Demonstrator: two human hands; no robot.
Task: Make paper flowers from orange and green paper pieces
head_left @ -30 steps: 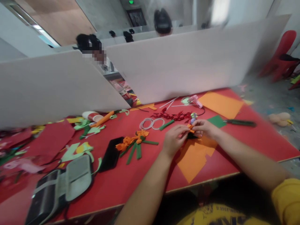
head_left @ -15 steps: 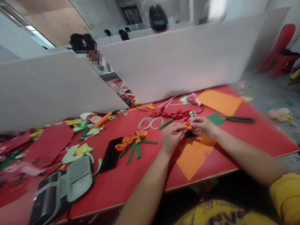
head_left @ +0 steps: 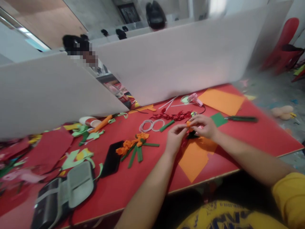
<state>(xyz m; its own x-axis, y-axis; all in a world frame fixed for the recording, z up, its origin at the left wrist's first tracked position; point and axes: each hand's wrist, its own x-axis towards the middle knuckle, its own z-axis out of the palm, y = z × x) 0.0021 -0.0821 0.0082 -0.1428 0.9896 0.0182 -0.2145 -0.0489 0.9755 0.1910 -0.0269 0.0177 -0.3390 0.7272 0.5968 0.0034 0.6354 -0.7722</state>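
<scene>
My left hand (head_left: 176, 137) and my right hand (head_left: 204, 126) meet above the red table, fingertips pinched on a small orange craft piece (head_left: 189, 124). Much of that piece is hidden by my fingers. Just below lie a dark object (head_left: 192, 135), which I cannot make out, and a sheet of orange craft material (head_left: 194, 160). Left of my hands rest orange craft flowers (head_left: 133, 143) with green strip stems (head_left: 139, 153). A row of dark red craft pieces (head_left: 175, 115) lies behind my hands.
A pink glue gun (head_left: 195, 100), an orange sheet (head_left: 221, 101), a green square (head_left: 219, 120) and a cutter knife (head_left: 243, 118) lie at the right. On the left are a black phone (head_left: 111, 159), an open zip case (head_left: 81, 181) and green scraps. White partitions (head_left: 181, 60) border the back.
Both hands stay pinched on the orange piece, with small finger shifts. The whole view has moved slightly, so things appear a little further left.
</scene>
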